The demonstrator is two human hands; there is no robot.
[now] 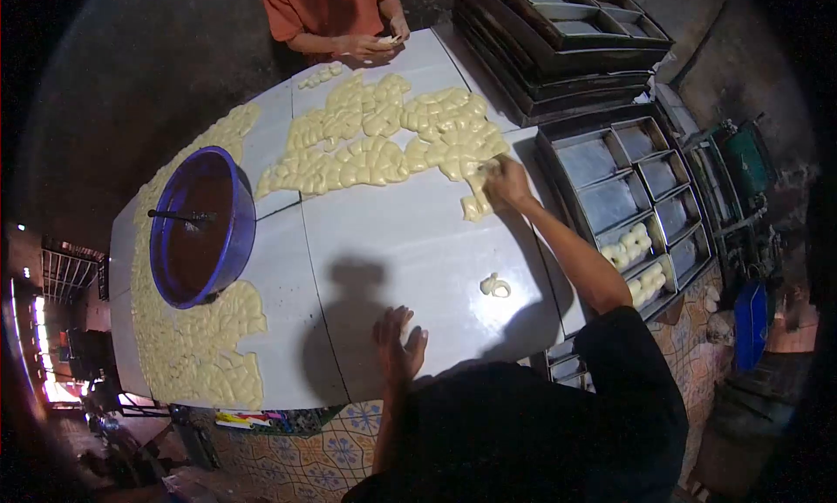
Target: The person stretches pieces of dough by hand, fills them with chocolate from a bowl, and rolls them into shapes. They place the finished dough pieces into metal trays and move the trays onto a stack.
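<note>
Many flattened dough pieces [370, 161] lie joined in a sheet on the white tiled table [384, 250]. My right hand [508, 185] reaches to the right end of this sheet, its fingers bent down onto the dough; a strip of dough hangs beside it toward me. My left hand [400, 342] is held over the near edge of the table, fingers apart, with a small pale piece of dough at the palm near the thumb. A small curled dough piece [495, 285] lies on the table between my hands.
A purple basin [247, 233] with brown contents and a dark-handled tool stands at the left, among more dough [200, 346]. Across the table a person in an orange shirt [323, 10] handles dough. Stacked trays [558, 67] and a divided tray [571, 189] with dough balls [628, 246] are at the right.
</note>
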